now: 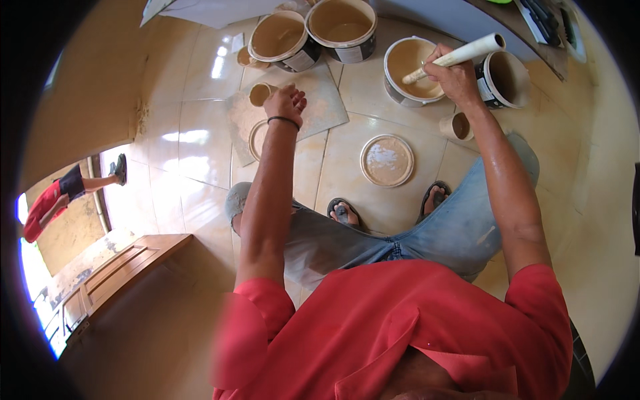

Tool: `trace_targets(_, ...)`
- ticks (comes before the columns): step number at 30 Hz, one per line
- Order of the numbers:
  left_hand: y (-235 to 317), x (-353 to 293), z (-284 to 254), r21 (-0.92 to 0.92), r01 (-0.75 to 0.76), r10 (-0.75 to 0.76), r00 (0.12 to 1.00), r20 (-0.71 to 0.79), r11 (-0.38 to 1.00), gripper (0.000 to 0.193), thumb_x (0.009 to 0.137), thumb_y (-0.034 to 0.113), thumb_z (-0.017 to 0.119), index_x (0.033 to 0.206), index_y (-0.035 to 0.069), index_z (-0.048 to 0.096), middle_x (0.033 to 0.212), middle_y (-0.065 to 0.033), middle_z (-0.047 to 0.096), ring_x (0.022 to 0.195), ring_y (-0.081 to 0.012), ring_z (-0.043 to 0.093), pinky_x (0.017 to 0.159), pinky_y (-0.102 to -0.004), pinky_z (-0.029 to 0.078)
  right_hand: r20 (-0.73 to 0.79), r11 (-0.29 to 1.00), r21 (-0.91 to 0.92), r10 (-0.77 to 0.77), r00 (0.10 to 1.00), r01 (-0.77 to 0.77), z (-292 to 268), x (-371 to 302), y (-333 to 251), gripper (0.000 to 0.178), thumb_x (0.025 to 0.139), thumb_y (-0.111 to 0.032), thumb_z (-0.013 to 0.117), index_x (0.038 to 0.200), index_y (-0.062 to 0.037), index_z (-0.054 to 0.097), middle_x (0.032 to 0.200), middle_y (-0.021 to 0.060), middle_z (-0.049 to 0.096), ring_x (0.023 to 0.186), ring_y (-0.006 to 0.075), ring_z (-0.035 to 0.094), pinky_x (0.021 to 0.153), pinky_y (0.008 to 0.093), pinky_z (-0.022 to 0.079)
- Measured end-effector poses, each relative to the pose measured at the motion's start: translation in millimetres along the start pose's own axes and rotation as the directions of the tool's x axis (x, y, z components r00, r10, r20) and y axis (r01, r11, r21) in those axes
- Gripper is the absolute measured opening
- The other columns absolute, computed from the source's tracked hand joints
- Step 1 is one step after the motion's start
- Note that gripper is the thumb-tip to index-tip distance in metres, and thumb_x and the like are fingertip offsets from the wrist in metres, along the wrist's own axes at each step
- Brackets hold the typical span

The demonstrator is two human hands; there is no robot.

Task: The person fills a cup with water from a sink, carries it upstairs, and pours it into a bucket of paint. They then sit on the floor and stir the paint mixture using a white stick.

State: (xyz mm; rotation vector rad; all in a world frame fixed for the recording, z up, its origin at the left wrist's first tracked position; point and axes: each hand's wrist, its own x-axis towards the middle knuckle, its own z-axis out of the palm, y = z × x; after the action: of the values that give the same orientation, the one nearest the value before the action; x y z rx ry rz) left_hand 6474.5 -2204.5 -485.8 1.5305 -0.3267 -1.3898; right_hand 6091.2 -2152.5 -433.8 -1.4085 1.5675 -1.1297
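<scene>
If jerked, the white pipe clamped in the right hand could splash tan liquid from the far bucket; whether the left hand grips the cup cannot be told.

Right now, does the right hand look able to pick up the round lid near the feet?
Probably not: the right hand grips the white tube, though the way to the round lid looks open.

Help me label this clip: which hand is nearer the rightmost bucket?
Right. The right hand, gripping the pale tube, is just left of the rightmost bucket; the left hand is much farther left, beside a small cup.
</scene>
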Motion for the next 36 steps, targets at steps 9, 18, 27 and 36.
trace_targets(9, 141.9, -63.2, -84.0, -0.006, -0.471, 0.471, 0.881, 0.033, 0.882, 0.023, 0.093, 0.009, 0.072, 0.114, 0.003, 0.064, 0.098, -0.0112, 0.071, 0.084, -0.0238, 0.068, 0.070, -0.0359, 0.052, -0.008, 0.910, -0.392, -0.146, 0.989, 0.131, -17.1, 4.9, 2.3, 0.017, 0.078, -0.019, 0.073, 0.082, -0.0066, 0.061, 0.073, 0.0066, 0.067, 0.067, 0.0226, 0.066, 0.065, 0.0388, 0.052)
trace_targets(18, 114.1, -35.8, -111.1, 0.071, -0.412, 0.418, 0.898, -0.138, 0.908, 0.022, 0.093, 0.011, 0.074, 0.110, 0.001, 0.064, 0.094, -0.0095, 0.069, 0.078, -0.0208, 0.069, 0.067, -0.0325, 0.056, 0.047, 0.911, -0.275, -0.307, 0.951, 0.307, -1.4, 7.5, 7.6, 0.012, 0.080, -0.013, 0.072, 0.085, -0.0066, 0.064, 0.071, 0.0053, 0.062, 0.066, 0.0140, 0.061, 0.065, 0.0342, 0.050)
trace_targets(27, 94.5, -52.3, -69.2, 0.483, -0.658, 0.662, 0.723, 0.194, 0.577, 0.032, 0.093, 0.019, 0.077, 0.113, -0.003, 0.065, 0.100, -0.0109, 0.069, 0.086, -0.0176, 0.069, 0.073, -0.0299, 0.058, 0.020, 0.989, -0.147, -0.007, 1.000, 0.010, 12.0, -1.9, -16.7, 0.015, 0.076, -0.015, 0.076, 0.086, -0.0077, 0.068, 0.072, 0.0056, 0.067, 0.065, 0.0189, 0.064, 0.065, 0.0362, 0.052)
trace_targets(36, 90.6, -50.3, -56.9, 0.621, -0.704, 0.667, 0.649, 0.367, 0.345, 0.033, 0.091, 0.021, 0.077, 0.110, -0.004, 0.068, 0.095, -0.0117, 0.072, 0.078, -0.0168, 0.068, 0.068, -0.0301, 0.057, -0.085, 0.840, -0.537, -0.152, 0.985, 0.084, 12.6, -6.0, -24.6, 0.026, 0.072, -0.024, 0.074, 0.097, -0.0152, 0.072, 0.086, 0.0142, 0.072, 0.085, 0.0372, 0.069, 0.078, 0.0452, 0.056)
